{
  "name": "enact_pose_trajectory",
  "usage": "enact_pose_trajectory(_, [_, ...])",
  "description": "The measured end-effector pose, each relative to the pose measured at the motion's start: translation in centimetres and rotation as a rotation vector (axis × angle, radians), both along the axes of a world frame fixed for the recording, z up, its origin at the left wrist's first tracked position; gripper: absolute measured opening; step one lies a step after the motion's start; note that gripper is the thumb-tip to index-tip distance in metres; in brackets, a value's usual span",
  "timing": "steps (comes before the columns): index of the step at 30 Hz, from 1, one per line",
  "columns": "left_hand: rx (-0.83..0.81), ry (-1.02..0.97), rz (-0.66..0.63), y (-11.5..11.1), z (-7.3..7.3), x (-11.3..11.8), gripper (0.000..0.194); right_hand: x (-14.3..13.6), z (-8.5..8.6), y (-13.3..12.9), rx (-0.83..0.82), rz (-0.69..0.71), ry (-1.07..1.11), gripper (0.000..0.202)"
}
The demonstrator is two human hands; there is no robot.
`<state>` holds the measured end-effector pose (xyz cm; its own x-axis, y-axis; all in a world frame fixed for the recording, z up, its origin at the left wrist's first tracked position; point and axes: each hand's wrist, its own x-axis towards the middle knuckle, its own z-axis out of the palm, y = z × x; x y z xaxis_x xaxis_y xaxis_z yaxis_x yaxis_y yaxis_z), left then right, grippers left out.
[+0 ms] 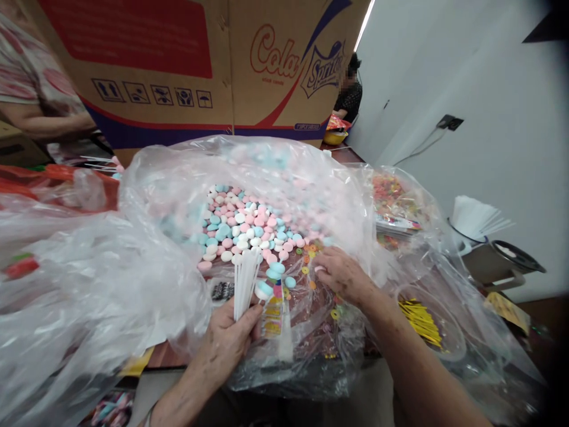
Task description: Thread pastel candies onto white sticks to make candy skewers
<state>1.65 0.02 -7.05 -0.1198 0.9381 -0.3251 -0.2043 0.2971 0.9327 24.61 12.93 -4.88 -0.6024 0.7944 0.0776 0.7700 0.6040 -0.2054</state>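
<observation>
My left hand (233, 332) is closed around a bundle of white plastic sticks (246, 281) that stand upright. Just above its thumb are a blue-and-white candy (264, 290) and more blue candies (276, 270); whether these sit on a stick I cannot tell. My right hand (341, 274) has its fingers curled together, with a pale pink candy (319, 269) at the fingertips. Small ring-shaped candies (312, 285) in orange, yellow and green lie beside it. A big clear plastic bag (178, 178) spills a pile of pink, blue and white candies (240, 228) in front of both hands.
A large cardboard box (213, 65) stands behind the bag. At right are a bag of colourful ring candies (393, 196), a clear tub of yellow twist ties (420, 320) and a jug (498, 264). Crumpled plastic (111, 284) lies left. Two people sit beyond the box.
</observation>
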Motion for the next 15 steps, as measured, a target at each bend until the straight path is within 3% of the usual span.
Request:
enact_pose_trajectory(5, [-0.006,-0.011,0.01,0.1,0.0,0.0,0.036,-0.9,0.2,-0.3,0.021,-0.006,-0.045,0.017])
enact_pose_trajectory(10, [-0.013,0.016,-0.024,0.0,-0.5,-0.2,0.041,-2.5,-2.0,-0.7,0.126,0.012,-0.049,0.014])
enact_pose_trajectory(15, [0.01,0.034,-0.034,0.0,-1.5,-0.4,0.041,-1.3,-2.4,0.4,0.129,-0.125,0.076,0.015])
